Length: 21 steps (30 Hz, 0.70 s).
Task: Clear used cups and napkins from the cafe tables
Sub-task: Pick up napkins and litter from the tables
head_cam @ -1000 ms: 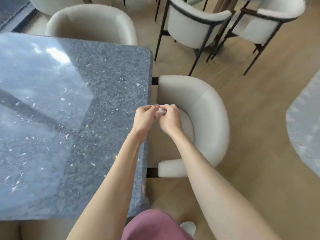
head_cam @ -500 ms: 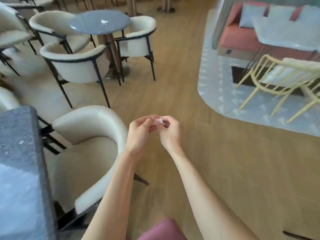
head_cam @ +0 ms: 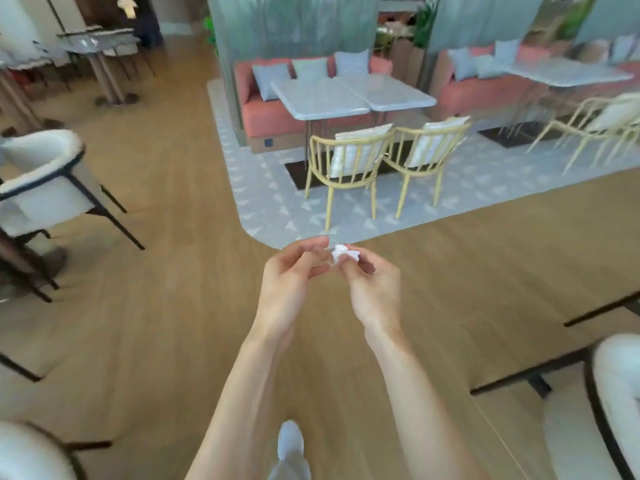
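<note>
A small crumpled white napkin point(head_cam: 341, 252) sits between my two hands, held out in front of me over the wooden floor. My right hand point(head_cam: 370, 289) pinches the wad with its fingertips. My left hand point(head_cam: 294, 282) has its fingers curled toward the napkin and touches its left side; how firmly it holds is hard to tell. No cups are in sight.
Two white tables point(head_cam: 346, 95) with yellow slatted chairs point(head_cam: 349, 168) stand ahead on a grey rug, before a pink bench. A cream armchair point(head_cam: 41, 181) is at the left, another point(head_cam: 613, 410) at the lower right. A distant table point(head_cam: 100, 39) is at the back left.
The view has swung away from the grey stone table and its cream chairs toward the open floor and the rug area. Both hands stay together on the napkin.
</note>
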Each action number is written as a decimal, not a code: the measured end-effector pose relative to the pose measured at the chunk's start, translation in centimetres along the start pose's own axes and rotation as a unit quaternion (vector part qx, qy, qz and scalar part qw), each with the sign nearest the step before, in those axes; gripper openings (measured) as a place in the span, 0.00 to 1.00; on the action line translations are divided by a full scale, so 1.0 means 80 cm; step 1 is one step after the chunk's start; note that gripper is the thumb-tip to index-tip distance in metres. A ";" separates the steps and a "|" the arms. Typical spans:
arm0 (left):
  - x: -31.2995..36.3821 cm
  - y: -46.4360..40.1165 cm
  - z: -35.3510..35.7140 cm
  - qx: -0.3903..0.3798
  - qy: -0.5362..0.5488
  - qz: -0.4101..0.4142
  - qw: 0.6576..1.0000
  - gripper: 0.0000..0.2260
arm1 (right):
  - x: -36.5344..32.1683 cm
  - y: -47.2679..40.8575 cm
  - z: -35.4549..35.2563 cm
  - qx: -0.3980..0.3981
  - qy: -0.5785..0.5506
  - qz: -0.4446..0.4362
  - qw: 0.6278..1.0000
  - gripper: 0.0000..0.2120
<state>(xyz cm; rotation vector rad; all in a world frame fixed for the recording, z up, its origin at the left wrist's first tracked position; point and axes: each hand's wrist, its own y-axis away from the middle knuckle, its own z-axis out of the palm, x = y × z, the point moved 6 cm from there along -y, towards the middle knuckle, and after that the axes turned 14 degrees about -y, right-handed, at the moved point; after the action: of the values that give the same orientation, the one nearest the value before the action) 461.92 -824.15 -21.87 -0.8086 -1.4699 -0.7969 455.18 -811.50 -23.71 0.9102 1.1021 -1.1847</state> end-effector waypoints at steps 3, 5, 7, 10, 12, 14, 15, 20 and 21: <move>-0.002 -0.042 0.060 -0.051 0.007 -0.006 0.999 0.09 | -0.013 -0.044 -0.053 0.046 0.023 -0.016 0.999 0.10; -0.007 -0.075 0.101 -0.088 0.011 -0.008 0.996 0.09 | -0.016 -0.077 -0.081 0.072 0.035 -0.023 0.997 0.12; -0.014 -0.110 0.140 -0.126 0.016 -0.016 0.992 0.09 | -0.015 -0.112 -0.102 0.085 0.050 -0.028 0.995 0.12; -0.022 -0.174 0.193 -0.170 0.015 -0.029 0.985 0.09 | -0.011 -0.174 -0.124 0.097 0.073 -0.033 0.992 0.11; -0.021 -0.217 0.226 -0.195 0.006 -0.026 0.980 0.10 | -0.012 -0.217 -0.136 0.096 0.099 -0.039 0.990 0.11; -0.018 -0.256 0.258 -0.222 -0.006 -0.031 0.975 0.10 | -0.013 -0.258 -0.150 0.095 0.136 -0.040 0.985 0.13; -0.016 -0.273 0.274 -0.234 -0.007 -0.032 0.972 0.10 | -0.015 -0.277 -0.157 0.095 0.153 -0.043 0.983 0.14; 0.002 -0.343 0.368 -0.294 0.010 -0.029 0.955 0.09 | -0.040 -0.342 -0.225 0.159 0.219 -0.063 0.961 0.08; 0.005 -0.352 0.389 -0.306 0.009 -0.028 0.952 0.09 | -0.045 -0.348 -0.244 0.184 0.219 -0.063 0.956 0.07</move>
<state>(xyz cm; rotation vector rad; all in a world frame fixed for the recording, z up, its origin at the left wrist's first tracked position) 421.68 -812.29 -23.42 -1.2166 -1.2374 -1.3313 424.32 -796.69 -24.52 1.4583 1.3286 -1.3581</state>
